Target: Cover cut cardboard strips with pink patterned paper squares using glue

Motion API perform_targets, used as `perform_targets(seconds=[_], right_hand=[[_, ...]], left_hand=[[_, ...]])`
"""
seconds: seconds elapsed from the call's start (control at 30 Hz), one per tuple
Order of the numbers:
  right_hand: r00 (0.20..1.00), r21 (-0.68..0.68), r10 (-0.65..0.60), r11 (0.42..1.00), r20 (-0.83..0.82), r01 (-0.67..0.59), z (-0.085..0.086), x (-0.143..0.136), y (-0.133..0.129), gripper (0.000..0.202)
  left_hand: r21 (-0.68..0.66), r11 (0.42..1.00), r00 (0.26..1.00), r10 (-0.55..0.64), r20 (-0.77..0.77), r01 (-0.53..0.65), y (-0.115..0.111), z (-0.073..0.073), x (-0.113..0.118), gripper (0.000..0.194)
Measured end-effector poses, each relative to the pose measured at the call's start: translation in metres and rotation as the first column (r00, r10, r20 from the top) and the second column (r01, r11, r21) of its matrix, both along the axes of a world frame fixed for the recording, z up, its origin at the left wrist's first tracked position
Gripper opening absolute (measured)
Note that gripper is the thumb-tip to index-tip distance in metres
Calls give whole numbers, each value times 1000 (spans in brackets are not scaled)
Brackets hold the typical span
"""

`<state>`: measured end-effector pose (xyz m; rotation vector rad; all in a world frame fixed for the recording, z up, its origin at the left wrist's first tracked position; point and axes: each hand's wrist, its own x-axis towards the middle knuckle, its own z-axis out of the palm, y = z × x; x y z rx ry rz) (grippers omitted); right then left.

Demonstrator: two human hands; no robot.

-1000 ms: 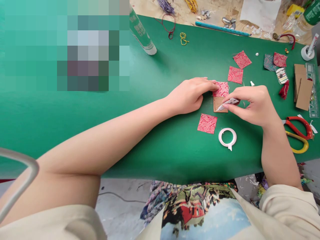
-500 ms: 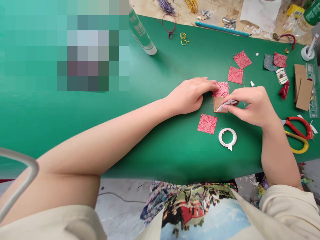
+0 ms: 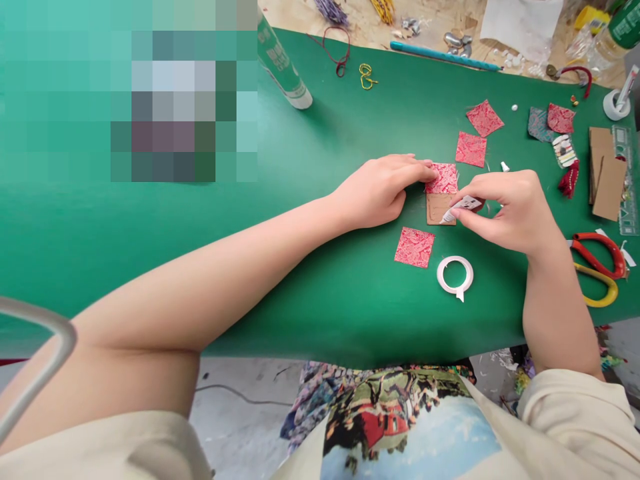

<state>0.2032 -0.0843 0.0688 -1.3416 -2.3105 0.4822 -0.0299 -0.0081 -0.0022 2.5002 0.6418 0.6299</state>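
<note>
My right hand [image 3: 505,207] pinches a small white glue tube [image 3: 466,207] between thumb and fingers. Its nozzle points down at a brown cardboard square [image 3: 436,207], at or just over the lower part of the surface, where faint lines show. Directly above the cardboard lies a red patterned fabric square [image 3: 446,178], adjoining it. My left hand [image 3: 383,187] rests on the table, with its index finger stretched out onto that fabric's left edge and no grip on anything. A white cap [image 3: 505,167] lies beyond my right hand.
Another red square [image 3: 415,247] and a tape roll [image 3: 455,275] lie nearer me; two more red squares [image 3: 471,149] lie farther off. Scissors [image 3: 597,267], cardboard pieces [image 3: 606,177] and a ruler [image 3: 625,180] are at the right. A green-and-white bottle [image 3: 287,67] stands at the back.
The glue tube's nozzle has shifted slightly right along the lower part of the cardboard, with my right hand. My left hand stays in place on the fabric.
</note>
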Motion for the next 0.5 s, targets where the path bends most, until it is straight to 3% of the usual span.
perform_targets(seconds=[0.5], right_hand=[[999, 4, -30, 1000, -13, 30, 2, 1, -1, 17]], left_hand=[[30, 1000, 1000, 9, -9, -9, -1, 0, 1, 55]])
